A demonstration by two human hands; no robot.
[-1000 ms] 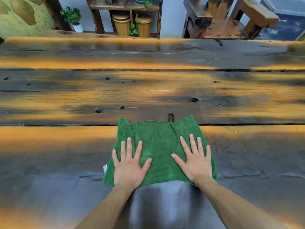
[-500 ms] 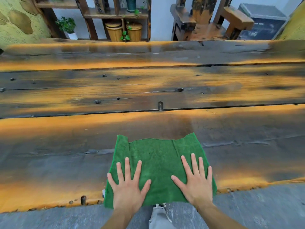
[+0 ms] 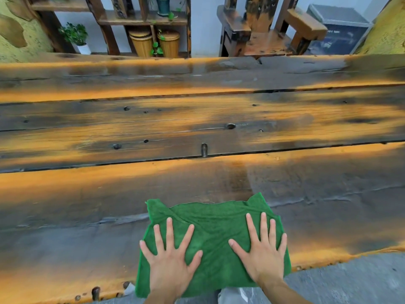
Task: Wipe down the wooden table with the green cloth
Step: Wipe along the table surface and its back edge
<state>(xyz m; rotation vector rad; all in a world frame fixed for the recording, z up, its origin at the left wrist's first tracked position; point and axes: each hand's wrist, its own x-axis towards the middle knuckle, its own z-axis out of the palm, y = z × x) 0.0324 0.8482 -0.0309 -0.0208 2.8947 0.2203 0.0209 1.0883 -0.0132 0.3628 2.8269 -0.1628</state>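
Green, square terry cloth (image 3: 213, 244) lies spread flat and slightly rumpled on the nearest plank of the weathered orange-and-black wooden table (image 3: 197, 119), its near hem hanging over the table's front edge. The left hand (image 3: 169, 258) and right hand (image 3: 262, 252) press it with fingers splayed straight, gripping nothing. Bare planks stretch left, right and beyond.

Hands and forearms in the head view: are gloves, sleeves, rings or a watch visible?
None that I can see. The left hand and right hand are bare, with no gloves or rings. Both forearms are uncovered to the bottom edge of the frame, with no sleeve, watch or band in sight.
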